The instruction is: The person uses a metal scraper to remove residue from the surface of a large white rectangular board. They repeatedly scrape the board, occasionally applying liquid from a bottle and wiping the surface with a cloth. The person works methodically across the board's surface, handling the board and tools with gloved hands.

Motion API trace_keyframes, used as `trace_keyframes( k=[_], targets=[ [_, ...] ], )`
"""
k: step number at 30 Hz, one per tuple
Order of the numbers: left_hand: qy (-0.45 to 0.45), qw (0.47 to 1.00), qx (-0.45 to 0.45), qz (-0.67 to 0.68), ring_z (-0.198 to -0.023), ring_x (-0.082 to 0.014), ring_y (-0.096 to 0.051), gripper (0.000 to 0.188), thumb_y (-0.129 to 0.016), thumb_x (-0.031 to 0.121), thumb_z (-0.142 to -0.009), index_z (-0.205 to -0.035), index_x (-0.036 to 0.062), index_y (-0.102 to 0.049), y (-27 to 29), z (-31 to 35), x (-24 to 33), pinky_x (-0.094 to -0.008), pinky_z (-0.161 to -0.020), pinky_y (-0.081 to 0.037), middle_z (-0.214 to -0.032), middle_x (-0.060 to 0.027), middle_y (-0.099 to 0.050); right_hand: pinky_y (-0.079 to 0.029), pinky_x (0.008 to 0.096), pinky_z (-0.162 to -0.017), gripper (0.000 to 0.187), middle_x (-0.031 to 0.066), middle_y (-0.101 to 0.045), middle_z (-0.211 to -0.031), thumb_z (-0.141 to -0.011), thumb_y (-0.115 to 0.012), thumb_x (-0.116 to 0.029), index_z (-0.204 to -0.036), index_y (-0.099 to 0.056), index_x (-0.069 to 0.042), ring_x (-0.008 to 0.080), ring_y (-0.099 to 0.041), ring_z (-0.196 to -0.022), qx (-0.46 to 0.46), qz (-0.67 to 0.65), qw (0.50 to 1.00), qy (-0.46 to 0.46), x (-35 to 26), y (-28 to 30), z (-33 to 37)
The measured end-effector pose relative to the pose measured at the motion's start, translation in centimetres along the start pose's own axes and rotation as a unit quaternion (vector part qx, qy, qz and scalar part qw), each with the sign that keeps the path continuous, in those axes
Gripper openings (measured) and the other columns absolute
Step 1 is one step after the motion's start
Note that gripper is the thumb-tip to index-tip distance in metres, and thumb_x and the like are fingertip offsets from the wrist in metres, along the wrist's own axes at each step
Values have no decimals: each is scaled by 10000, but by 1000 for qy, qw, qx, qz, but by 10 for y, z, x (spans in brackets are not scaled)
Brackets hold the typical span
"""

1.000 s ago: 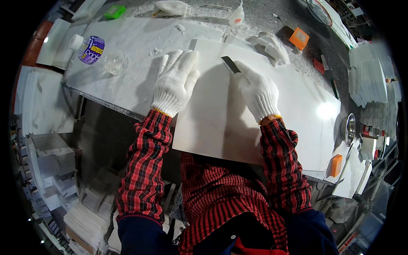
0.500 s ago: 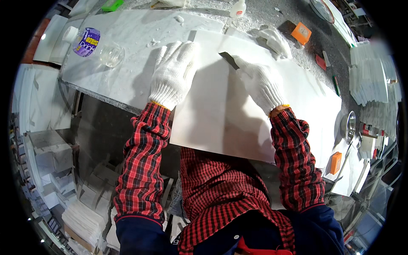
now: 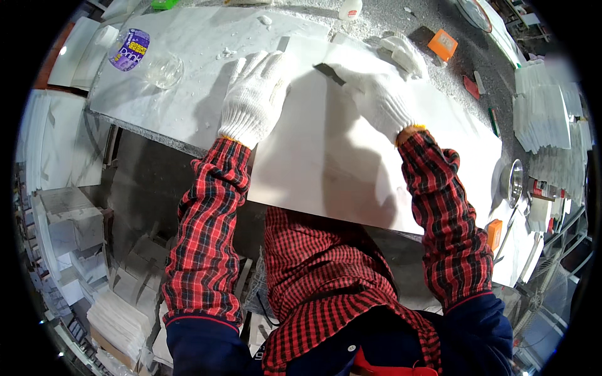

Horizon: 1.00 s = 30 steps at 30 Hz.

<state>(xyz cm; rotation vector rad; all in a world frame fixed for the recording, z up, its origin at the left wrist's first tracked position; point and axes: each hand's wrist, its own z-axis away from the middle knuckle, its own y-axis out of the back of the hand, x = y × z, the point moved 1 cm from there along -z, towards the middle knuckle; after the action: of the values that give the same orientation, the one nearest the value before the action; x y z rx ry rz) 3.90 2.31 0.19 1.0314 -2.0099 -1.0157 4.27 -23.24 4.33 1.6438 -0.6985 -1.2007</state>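
A large white tile (image 3: 291, 166) lies in front of me, its near edge close to my apron. My left hand (image 3: 254, 97), in a white knit glove, rests flat over the tile's left edge with the fingers stretched forward. In my right hand (image 3: 379, 94), gloved alike, is a thin dark flat blade (image 3: 328, 73) whose tip points left over the far part of the tile. The glove hides the blade's other end, and I cannot tell whether its tip touches the surface.
Left stands a clear bottle with a purple label (image 3: 130, 50). Beyond the tile are a crumpled white cloth (image 3: 404, 55), an orange block (image 3: 443, 44) and a small white bottle (image 3: 350, 9). A metal bowl (image 3: 515, 183) and stacked tiles (image 3: 544, 116) are right.
My right hand has moved slightly forward and left with the blade, turning a little. My left hand stays on the tile's left edge. The whole view has shifted slightly.
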Motion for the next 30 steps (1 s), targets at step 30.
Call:
trace_keyframes(
  k=[30],
  targets=[
    [29,999,-42,18,-1370,-346,-520,446,-567,263,-1015,-1409,54,-573,7,-5,6,-498,-1198,-338,-1429,-143,-611,-503,311,-592,422,22,-630,-744,-1018,-576,-134,-1426,-662,-201,128,-561,-623,-62,-192,974,-103,2,38,4]
  ],
)
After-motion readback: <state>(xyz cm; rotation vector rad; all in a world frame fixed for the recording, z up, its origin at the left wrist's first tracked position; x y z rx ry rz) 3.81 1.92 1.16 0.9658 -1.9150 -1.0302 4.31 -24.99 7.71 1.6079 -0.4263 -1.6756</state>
